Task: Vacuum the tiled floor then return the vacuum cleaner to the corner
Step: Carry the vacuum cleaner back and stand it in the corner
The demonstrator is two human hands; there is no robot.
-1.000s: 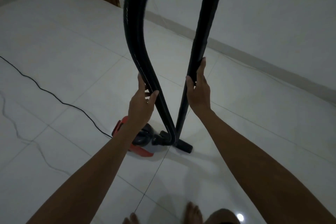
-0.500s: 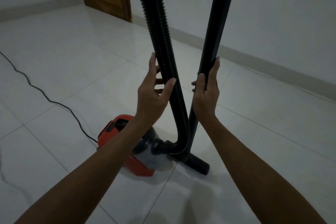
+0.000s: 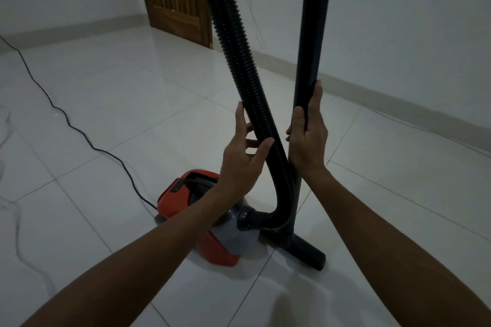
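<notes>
We are standing the wand [image 3: 313, 42] upright in the gripping right hand [image 3: 308, 135], left hand [image 3: 244, 159] loosely cupping the hose [image 3: 239, 61], vacuum cleaner [image 3: 196, 210] near on the tiled floor [image 3: 106, 103]; next, we judge, parking it in the corner.

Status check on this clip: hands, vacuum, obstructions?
Left hand loosely round hose. Right hand gripping wand. Vacuum cleaner on floor. Power cord trailing left.
</notes>
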